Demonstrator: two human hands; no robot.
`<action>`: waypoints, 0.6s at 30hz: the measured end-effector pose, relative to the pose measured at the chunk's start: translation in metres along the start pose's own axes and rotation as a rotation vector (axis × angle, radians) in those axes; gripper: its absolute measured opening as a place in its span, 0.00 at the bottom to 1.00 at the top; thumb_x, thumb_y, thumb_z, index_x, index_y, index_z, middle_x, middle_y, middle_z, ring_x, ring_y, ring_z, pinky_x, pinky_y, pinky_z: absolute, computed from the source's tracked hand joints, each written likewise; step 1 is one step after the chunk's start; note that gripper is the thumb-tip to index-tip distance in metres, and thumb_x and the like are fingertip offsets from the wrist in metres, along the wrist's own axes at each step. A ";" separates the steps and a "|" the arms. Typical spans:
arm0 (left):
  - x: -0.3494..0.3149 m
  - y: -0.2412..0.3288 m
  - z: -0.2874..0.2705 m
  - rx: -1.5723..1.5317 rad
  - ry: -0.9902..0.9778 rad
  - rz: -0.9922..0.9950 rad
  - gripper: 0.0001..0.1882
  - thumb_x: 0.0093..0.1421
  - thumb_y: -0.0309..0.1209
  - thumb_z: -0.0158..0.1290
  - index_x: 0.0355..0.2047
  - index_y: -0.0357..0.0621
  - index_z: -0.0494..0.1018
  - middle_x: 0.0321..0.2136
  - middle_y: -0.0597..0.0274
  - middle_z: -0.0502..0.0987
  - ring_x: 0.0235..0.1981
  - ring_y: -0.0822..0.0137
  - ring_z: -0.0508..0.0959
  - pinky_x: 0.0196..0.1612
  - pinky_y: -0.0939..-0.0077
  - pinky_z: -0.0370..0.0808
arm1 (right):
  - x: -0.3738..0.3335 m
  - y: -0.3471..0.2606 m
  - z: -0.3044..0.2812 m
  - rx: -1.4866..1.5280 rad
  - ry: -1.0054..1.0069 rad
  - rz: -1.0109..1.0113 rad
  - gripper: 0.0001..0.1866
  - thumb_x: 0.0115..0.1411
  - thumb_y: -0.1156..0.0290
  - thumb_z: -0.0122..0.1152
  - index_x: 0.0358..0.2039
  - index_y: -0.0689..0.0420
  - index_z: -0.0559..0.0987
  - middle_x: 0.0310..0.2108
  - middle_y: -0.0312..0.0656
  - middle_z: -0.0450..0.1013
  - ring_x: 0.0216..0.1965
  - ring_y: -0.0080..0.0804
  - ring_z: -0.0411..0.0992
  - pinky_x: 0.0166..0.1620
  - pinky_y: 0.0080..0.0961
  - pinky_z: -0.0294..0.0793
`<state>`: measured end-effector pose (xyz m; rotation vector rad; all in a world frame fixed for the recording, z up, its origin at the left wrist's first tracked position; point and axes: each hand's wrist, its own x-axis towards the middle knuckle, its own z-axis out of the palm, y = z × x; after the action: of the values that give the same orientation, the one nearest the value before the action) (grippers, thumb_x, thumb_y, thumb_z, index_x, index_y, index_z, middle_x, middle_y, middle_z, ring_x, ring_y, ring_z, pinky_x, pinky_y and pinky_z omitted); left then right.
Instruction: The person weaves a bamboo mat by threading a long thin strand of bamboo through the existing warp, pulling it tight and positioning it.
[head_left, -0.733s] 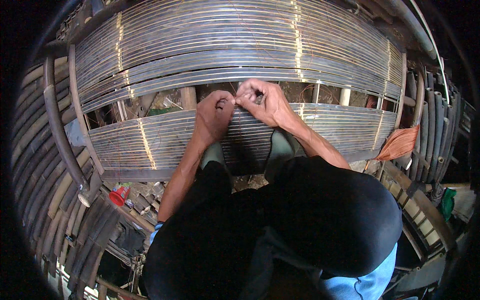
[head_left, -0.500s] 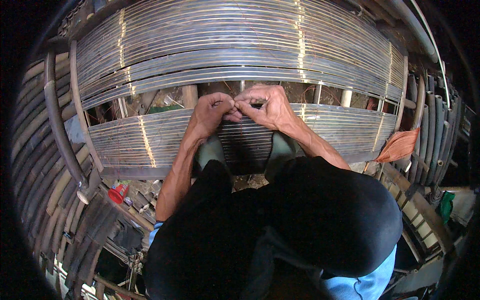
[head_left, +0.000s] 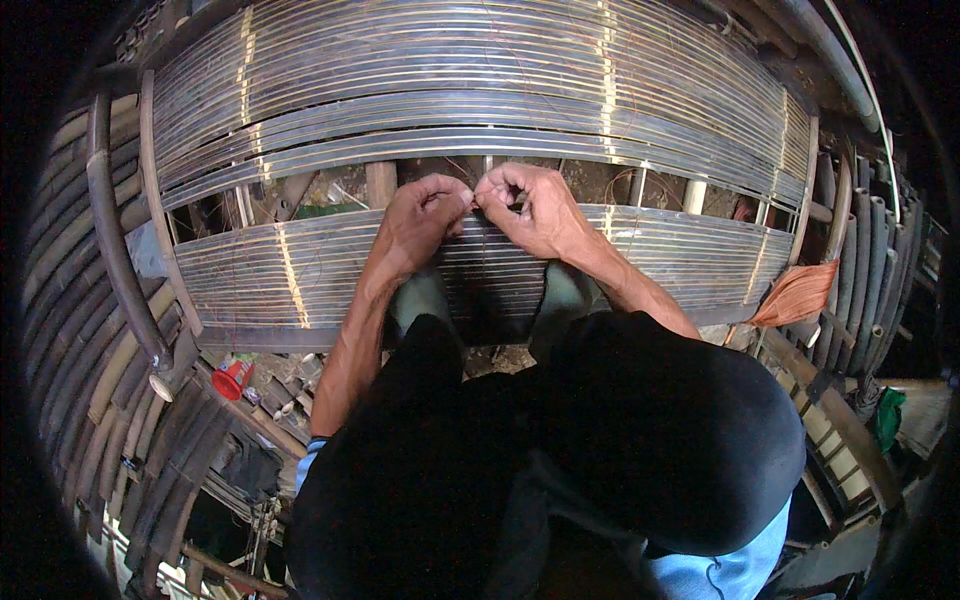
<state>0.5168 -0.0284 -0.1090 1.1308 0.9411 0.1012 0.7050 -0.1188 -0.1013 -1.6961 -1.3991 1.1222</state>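
My left hand [head_left: 422, 222] and my right hand [head_left: 535, 212] meet almost tip to tip, a little apart, above the gap between two panels of slats. Thumb and forefinger are pinched on each hand. Between the fingertips a thin reddish thread barely shows; most of it is hidden or too fine to follow. Below my hands lies the near panel [head_left: 350, 265], narrow pale slats in long rows crossed by light bands. Beyond them is the wider far panel [head_left: 420, 105] of the same build, with loose reddish threads lying across it.
A bundle of orange-brown strands [head_left: 798, 293] hangs at the near panel's right end. Dark poles [head_left: 80, 300] are stacked along the left, and more poles [head_left: 868, 265] stand at the right. A red plastic container [head_left: 232, 380] lies at lower left. My knees are under the near panel.
My hands have drawn slightly apart at the fingertips, and my right hand has turned so its pinch faces the left one. The panels keep their place.
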 end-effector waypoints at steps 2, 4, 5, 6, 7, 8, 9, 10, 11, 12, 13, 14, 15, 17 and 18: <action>-0.005 0.005 0.000 0.092 0.067 0.051 0.10 0.63 0.30 0.57 0.39 0.35 0.77 0.27 0.61 0.78 0.29 0.73 0.77 0.33 0.77 0.73 | 0.000 0.005 0.002 0.084 -0.044 0.151 0.08 0.63 0.70 0.61 0.37 0.61 0.80 0.27 0.36 0.75 0.28 0.20 0.70 0.34 0.23 0.72; -0.012 0.010 -0.001 0.473 0.113 0.149 0.10 0.61 0.30 0.58 0.39 0.37 0.76 0.24 0.60 0.75 0.28 0.71 0.74 0.34 0.74 0.71 | 0.001 0.010 0.005 0.307 -0.047 0.355 0.09 0.67 0.68 0.58 0.39 0.60 0.79 0.30 0.32 0.74 0.32 0.17 0.68 0.38 0.19 0.70; -0.015 0.012 -0.002 0.473 0.113 0.146 0.10 0.61 0.30 0.58 0.39 0.37 0.76 0.24 0.60 0.75 0.28 0.71 0.74 0.34 0.74 0.71 | 0.000 0.012 0.006 0.336 -0.056 0.355 0.08 0.67 0.69 0.56 0.39 0.61 0.79 0.32 0.31 0.75 0.34 0.16 0.68 0.41 0.18 0.69; -0.017 0.015 -0.004 0.612 0.096 0.188 0.10 0.61 0.30 0.58 0.39 0.37 0.76 0.24 0.58 0.74 0.29 0.70 0.73 0.35 0.74 0.71 | -0.001 0.014 0.007 0.356 -0.068 0.327 0.08 0.67 0.69 0.56 0.39 0.61 0.79 0.32 0.31 0.75 0.34 0.16 0.68 0.41 0.18 0.69; -0.018 0.017 -0.006 0.751 0.078 0.231 0.09 0.61 0.30 0.57 0.39 0.37 0.77 0.24 0.56 0.73 0.29 0.69 0.72 0.37 0.73 0.71 | -0.001 0.015 0.009 0.407 -0.062 0.312 0.08 0.67 0.70 0.56 0.39 0.61 0.79 0.31 0.31 0.74 0.34 0.16 0.68 0.40 0.18 0.68; -0.019 0.019 -0.007 0.751 0.077 0.231 0.09 0.61 0.30 0.57 0.39 0.37 0.77 0.24 0.56 0.73 0.29 0.69 0.72 0.37 0.73 0.71 | -0.002 0.016 0.010 0.456 -0.065 0.295 0.07 0.68 0.70 0.56 0.38 0.61 0.78 0.31 0.31 0.73 0.33 0.16 0.67 0.39 0.18 0.68; -0.019 0.021 -0.009 0.548 0.083 0.272 0.09 0.62 0.30 0.56 0.38 0.38 0.77 0.26 0.57 0.74 0.30 0.69 0.72 0.37 0.72 0.70 | -0.002 0.016 0.012 0.458 -0.053 0.297 0.07 0.68 0.70 0.56 0.38 0.61 0.78 0.31 0.31 0.73 0.33 0.16 0.67 0.39 0.18 0.68; -0.018 0.023 -0.009 0.353 0.060 0.309 0.09 0.63 0.31 0.54 0.38 0.38 0.78 0.28 0.57 0.75 0.31 0.69 0.72 0.38 0.71 0.70 | -0.003 0.016 0.013 0.519 -0.065 0.325 0.07 0.68 0.70 0.56 0.38 0.60 0.78 0.29 0.30 0.72 0.32 0.16 0.66 0.38 0.18 0.67; -0.019 0.025 -0.010 0.345 0.089 0.312 0.09 0.63 0.31 0.54 0.38 0.38 0.78 0.28 0.57 0.75 0.31 0.69 0.72 0.38 0.71 0.70 | -0.003 0.015 0.014 0.574 -0.055 0.345 0.07 0.68 0.71 0.55 0.37 0.60 0.78 0.28 0.30 0.70 0.30 0.16 0.64 0.37 0.18 0.65; -0.018 0.026 -0.010 0.195 0.047 0.205 0.10 0.65 0.32 0.53 0.38 0.38 0.78 0.29 0.58 0.76 0.32 0.68 0.73 0.38 0.71 0.70 | -0.003 0.015 0.015 0.578 -0.077 0.348 0.07 0.68 0.71 0.55 0.37 0.60 0.78 0.28 0.30 0.70 0.30 0.16 0.64 0.37 0.18 0.65; -0.018 0.027 -0.008 0.033 0.050 0.114 0.12 0.67 0.34 0.51 0.37 0.37 0.78 0.31 0.59 0.77 0.33 0.67 0.73 0.39 0.71 0.70 | -0.003 0.014 0.015 0.663 -0.057 0.315 0.07 0.68 0.69 0.56 0.36 0.58 0.78 0.27 0.28 0.70 0.28 0.16 0.63 0.35 0.17 0.65; -0.018 0.028 -0.005 0.045 0.005 0.097 0.12 0.67 0.34 0.51 0.37 0.37 0.78 0.31 0.59 0.77 0.33 0.67 0.73 0.39 0.71 0.70 | -0.003 0.013 0.016 0.731 -0.045 0.303 0.07 0.67 0.68 0.57 0.36 0.57 0.79 0.25 0.27 0.69 0.27 0.15 0.63 0.33 0.17 0.65; -0.018 0.027 0.001 -0.203 0.017 0.150 0.14 0.68 0.36 0.50 0.34 0.36 0.77 0.31 0.58 0.77 0.33 0.65 0.73 0.39 0.72 0.69 | -0.002 0.012 0.015 0.791 -0.024 0.275 0.06 0.68 0.69 0.56 0.37 0.57 0.78 0.28 0.27 0.70 0.28 0.15 0.63 0.34 0.16 0.65; -0.019 0.028 0.007 -0.450 0.027 0.201 0.17 0.69 0.37 0.48 0.31 0.35 0.75 0.30 0.58 0.76 0.34 0.64 0.73 0.39 0.73 0.68 | -0.002 0.008 0.014 0.846 0.004 0.232 0.06 0.68 0.69 0.56 0.37 0.57 0.78 0.28 0.27 0.70 0.29 0.15 0.64 0.34 0.16 0.65; -0.021 0.030 0.008 -0.572 0.074 0.213 0.18 0.70 0.39 0.48 0.27 0.39 0.70 0.30 0.56 0.74 0.34 0.63 0.72 0.40 0.73 0.67 | -0.002 0.006 0.014 0.884 0.037 0.211 0.06 0.68 0.69 0.56 0.37 0.57 0.78 0.29 0.28 0.71 0.30 0.14 0.64 0.34 0.16 0.65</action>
<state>0.5206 -0.0313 -0.0719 0.6916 0.7830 0.5541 0.6942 -0.1223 -0.1123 -1.1973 -0.5362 1.5124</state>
